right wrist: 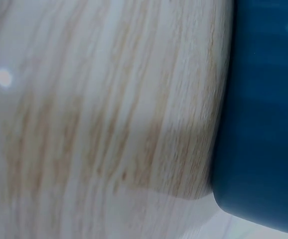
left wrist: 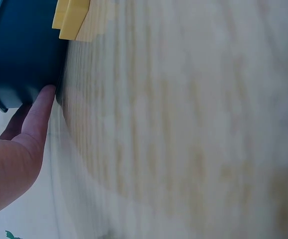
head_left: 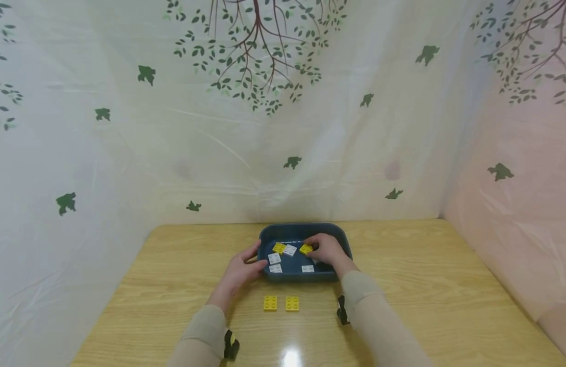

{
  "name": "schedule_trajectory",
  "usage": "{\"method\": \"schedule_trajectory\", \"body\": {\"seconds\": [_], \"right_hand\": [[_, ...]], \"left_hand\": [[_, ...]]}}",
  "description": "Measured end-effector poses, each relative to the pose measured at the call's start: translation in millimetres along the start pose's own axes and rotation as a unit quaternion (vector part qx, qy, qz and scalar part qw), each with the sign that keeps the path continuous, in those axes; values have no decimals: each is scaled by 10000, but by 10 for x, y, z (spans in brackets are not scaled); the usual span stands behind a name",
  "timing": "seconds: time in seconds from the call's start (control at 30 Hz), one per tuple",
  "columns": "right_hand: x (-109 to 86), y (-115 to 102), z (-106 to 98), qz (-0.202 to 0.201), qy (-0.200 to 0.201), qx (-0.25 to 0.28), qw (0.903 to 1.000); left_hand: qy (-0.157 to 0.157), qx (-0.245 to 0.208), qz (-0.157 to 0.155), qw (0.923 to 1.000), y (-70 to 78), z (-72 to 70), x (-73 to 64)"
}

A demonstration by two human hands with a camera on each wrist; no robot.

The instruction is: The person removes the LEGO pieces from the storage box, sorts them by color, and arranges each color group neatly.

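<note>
A dark blue tray (head_left: 301,277) holds white and yellow building bricks. My left hand (head_left: 240,269) rests against its left end, fingers fairly straight and touching the wall; the left wrist view shows this hand (left wrist: 15,149) beside the tray (left wrist: 24,55). Inside the tray, my right hand (head_left: 328,250) pinches a yellow brick (head_left: 306,248), whose right part the fingers cover. Left of that brick lie a white brick (head_left: 289,250) and another yellow brick (head_left: 279,247). In the right wrist view only the tray's outer wall (right wrist: 263,119) shows, and the hand is out of sight.
Two yellow bricks, a left one (head_left: 271,303) and a right one (head_left: 292,304), lie side by side before the tray on the wooden table (head_left: 416,285). More white bricks (head_left: 274,258) lie in the tray. A pale leaf-patterned curtain (head_left: 237,153) hangs behind the table.
</note>
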State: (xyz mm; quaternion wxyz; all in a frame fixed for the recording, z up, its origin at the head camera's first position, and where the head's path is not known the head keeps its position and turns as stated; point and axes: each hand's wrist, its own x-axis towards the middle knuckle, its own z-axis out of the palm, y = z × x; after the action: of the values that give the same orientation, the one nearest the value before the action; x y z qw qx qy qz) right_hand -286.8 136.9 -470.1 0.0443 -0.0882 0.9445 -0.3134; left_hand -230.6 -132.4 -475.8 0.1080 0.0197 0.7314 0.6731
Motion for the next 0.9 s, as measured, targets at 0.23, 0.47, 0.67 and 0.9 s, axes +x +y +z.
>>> {"method": "schedule_trajectory", "body": {"seconds": [0.23, 0.47, 0.67, 0.9], "right_hand": [[26, -30, -27, -116, 284, 123, 9995], [5, -37, -75, -232, 500, 400, 9977], [-108, -79, -162, -555, 606, 549, 9951], [-304, -137, -243, -949, 606, 514, 9923]], "left_hand": [[-9, 189, -40, 9998, 10, -36, 75], [-104, 250, -30, 9996, 2, -64, 115], [-144, 171, -32, 9997, 6, -65, 121], [-140, 102, -29, 9998, 7, -72, 130]]}}
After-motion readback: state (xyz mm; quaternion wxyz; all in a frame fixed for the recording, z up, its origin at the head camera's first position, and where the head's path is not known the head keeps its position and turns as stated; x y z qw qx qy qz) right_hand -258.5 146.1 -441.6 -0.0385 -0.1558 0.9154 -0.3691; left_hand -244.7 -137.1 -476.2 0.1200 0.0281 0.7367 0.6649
